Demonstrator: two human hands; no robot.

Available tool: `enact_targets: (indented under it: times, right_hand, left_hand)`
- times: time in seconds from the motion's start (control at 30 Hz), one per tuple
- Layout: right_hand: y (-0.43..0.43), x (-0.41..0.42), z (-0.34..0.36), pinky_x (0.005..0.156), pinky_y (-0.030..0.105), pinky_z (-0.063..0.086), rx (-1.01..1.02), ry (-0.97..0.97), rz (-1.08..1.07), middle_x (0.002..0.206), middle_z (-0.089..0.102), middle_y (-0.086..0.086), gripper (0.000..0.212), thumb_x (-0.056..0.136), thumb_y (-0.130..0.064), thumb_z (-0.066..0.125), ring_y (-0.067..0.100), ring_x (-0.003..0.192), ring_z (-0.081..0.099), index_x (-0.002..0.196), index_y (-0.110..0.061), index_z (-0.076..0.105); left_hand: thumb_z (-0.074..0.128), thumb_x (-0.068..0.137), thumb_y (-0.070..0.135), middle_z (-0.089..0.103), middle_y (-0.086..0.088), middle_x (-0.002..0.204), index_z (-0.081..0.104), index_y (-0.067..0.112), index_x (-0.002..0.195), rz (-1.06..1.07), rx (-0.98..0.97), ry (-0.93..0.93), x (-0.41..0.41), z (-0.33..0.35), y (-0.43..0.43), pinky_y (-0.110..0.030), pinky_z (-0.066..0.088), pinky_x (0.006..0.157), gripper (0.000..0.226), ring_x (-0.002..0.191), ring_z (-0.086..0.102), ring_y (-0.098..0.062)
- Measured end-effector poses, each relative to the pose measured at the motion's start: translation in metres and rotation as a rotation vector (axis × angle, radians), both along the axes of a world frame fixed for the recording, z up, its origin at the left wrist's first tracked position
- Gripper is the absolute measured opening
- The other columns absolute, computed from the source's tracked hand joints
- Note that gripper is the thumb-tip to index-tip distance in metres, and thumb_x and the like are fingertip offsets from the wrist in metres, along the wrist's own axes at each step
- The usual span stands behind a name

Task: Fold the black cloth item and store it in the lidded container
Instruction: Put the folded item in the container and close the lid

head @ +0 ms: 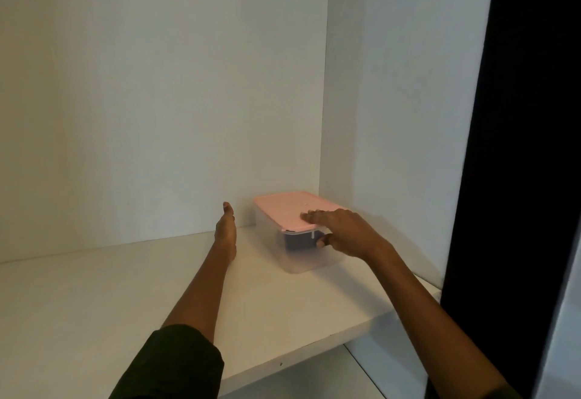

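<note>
My right hand (342, 232) clasps the pink-lidded container's (292, 232) near right corner; its length runs away leftward, black cloth (301, 241) seemingly inside; left hand (225, 228) open, apart.

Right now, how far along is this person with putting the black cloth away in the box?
Nearly finished, it seems. A dark shape, probably the black cloth, shows through the clear container, and the pink lid sits on top. The right hand has fingers on the lid and thumb on the front wall, perhaps pressing it shut. The left hand hovers open beside it on the white shelf. Left: confirming the lid is sealed.
</note>
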State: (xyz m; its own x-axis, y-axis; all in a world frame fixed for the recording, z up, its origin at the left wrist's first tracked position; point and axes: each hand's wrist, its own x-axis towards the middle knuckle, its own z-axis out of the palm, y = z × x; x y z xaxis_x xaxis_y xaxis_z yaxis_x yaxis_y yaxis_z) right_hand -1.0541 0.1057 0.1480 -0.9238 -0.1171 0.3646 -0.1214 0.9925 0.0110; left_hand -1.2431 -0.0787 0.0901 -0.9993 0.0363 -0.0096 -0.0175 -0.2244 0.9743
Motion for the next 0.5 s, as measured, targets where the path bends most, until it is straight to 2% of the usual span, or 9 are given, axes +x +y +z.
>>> enact_targets:
  times: [0.13,0.3,0.5]
  right_hand:
    - [0.029,-0.024,0.004,0.110,0.032,0.033,-0.082,-0.020,-0.069,0.149,0.041,-0.002,0.062,0.086,-0.012,0.065,0.023,0.135,0.041,0.141,-0.028,0.041]
    - [0.053,-0.038,0.002,0.107,0.034,0.038,-0.197,-0.047,-0.097,0.145,0.048,0.002,0.060,0.086,-0.009,0.065,0.028,0.124,0.051,0.139,-0.029,0.045]
    - [0.068,-0.042,-0.004,0.107,0.033,0.038,-0.081,-0.088,-0.109,0.148,0.044,0.004,0.056,0.092,-0.013,0.058,0.028,0.125,0.050,0.141,-0.031,0.039]
  left_hand:
    - [0.023,0.094,0.059,0.034,-0.008,0.154,0.035,0.008,0.145,-0.071,-0.078,-0.008,-0.004,-0.004,0.012,-0.040,0.015,0.118,0.073,0.144,0.027,-0.022]
    - [0.024,0.093,0.061,0.039,-0.009,0.151,0.040,0.009,0.142,-0.091,-0.159,-0.010,-0.003,-0.006,0.020,-0.040,0.018,0.117,0.073,0.142,0.032,-0.023]
    - [0.021,0.090,0.067,0.038,-0.009,0.151,0.041,0.012,0.142,-0.112,-0.247,-0.013,-0.002,-0.010,0.022,-0.045,0.017,0.116,0.078,0.142,0.031,-0.026]
